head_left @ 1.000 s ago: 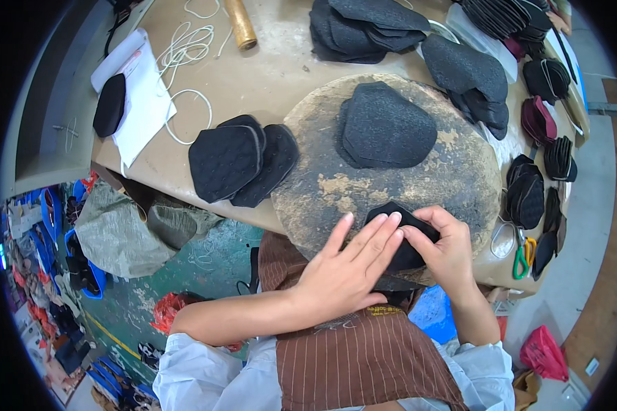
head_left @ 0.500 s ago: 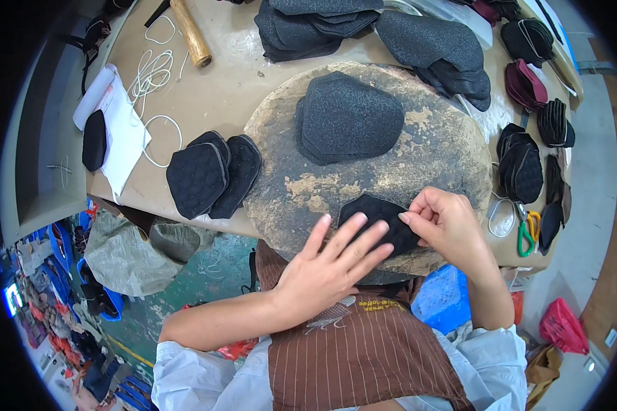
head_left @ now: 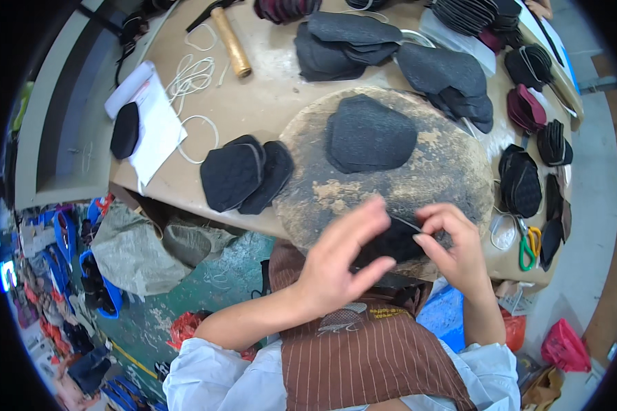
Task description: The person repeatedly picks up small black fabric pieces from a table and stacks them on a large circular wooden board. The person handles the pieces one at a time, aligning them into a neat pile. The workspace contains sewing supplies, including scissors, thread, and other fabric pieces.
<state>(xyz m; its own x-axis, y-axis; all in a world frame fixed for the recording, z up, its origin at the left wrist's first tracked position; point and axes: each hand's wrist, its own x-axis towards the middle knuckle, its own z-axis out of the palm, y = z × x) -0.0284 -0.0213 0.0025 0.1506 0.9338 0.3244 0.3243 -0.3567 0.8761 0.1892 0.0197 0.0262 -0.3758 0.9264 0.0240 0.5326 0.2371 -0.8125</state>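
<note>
A black quilted fabric piece (head_left: 399, 242) is near the front edge of the round worn wooden block (head_left: 452, 164), its far edge raised off the wood. Thumb and forefinger of my right hand (head_left: 456, 243) pinch it at the right edge. My left hand (head_left: 339, 257), a little blurred, is over its left side with fingers stretched and thumb apart; whether it touches the fabric I cannot tell. Farther back on the block lies a stack of dark grey felt-like pieces (head_left: 371, 133). Left of the block, black quilted pieces (head_left: 233, 175) overlap in a small pile.
A wooden-handled hammer (head_left: 232, 42), white cord (head_left: 190, 77) and papers (head_left: 154, 140) lie at left. More dark grey pieces (head_left: 442, 68) sit behind the block. Black bundles (head_left: 519, 181), a maroon bundle (head_left: 526, 109) and green-and-yellow-handled scissors (head_left: 528, 250) line the table's right side.
My left hand has lifted from lying flat over the quilted piece and turned onto its side. The piece's far edge has come up, still in my right hand's pinch. The whole view has shifted.
</note>
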